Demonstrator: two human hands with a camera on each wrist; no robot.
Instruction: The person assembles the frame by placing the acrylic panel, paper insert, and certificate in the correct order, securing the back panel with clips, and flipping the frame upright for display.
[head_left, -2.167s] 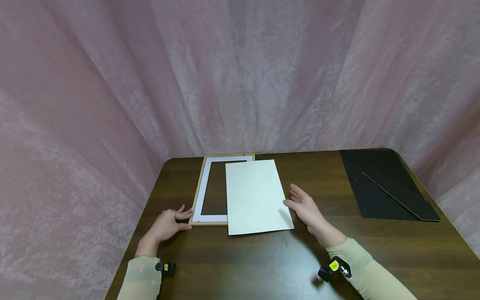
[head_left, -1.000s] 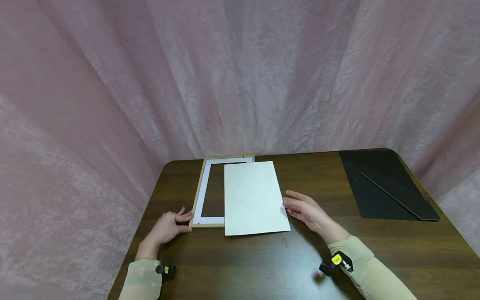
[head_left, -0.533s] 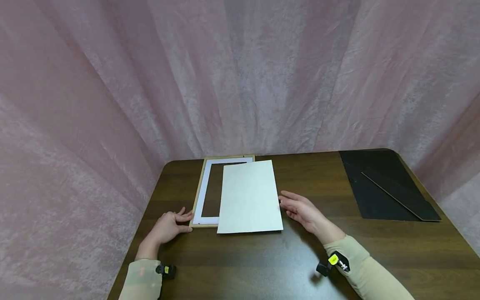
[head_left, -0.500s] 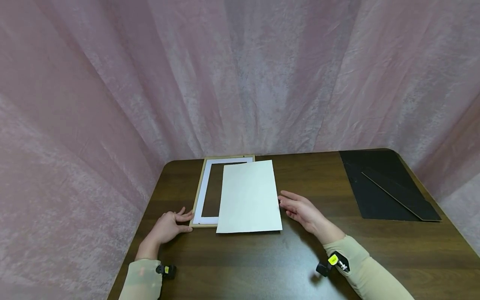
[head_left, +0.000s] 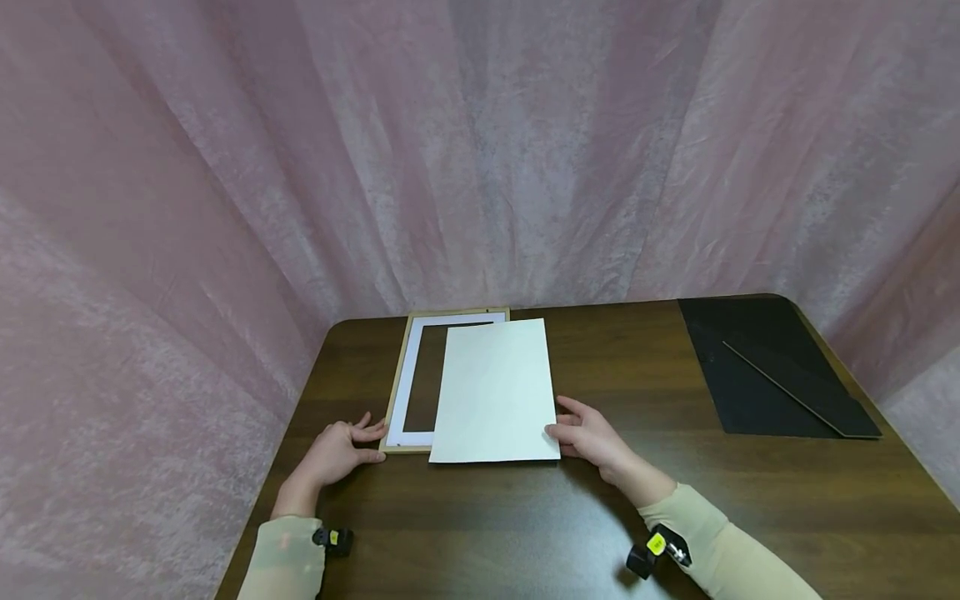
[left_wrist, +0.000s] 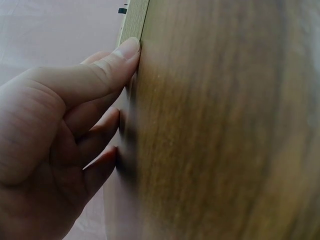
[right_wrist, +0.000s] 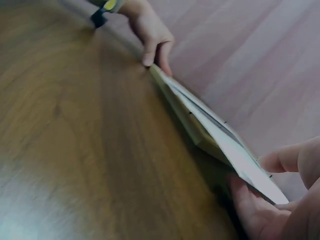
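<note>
Paper (head_left: pixel 493 392) edge pinched by right hand (head_left: pixel 588 437); left hand (head_left: pixel 335 451) steadies frame (head_left: pixel 399 385).

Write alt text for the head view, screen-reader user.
A person's right hand holds the near right corner of a white sheet lying partly over a wooden picture frame, which the left hand touches at its near corner. Black boards lie far right on the brown table.

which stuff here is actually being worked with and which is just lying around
In use:
white sheet, its near right corner held by the right hand
wooden frame with white mat, its near left corner touched by the left hand

Lying about:
black board, far right on the table
pink curtain behind
</note>
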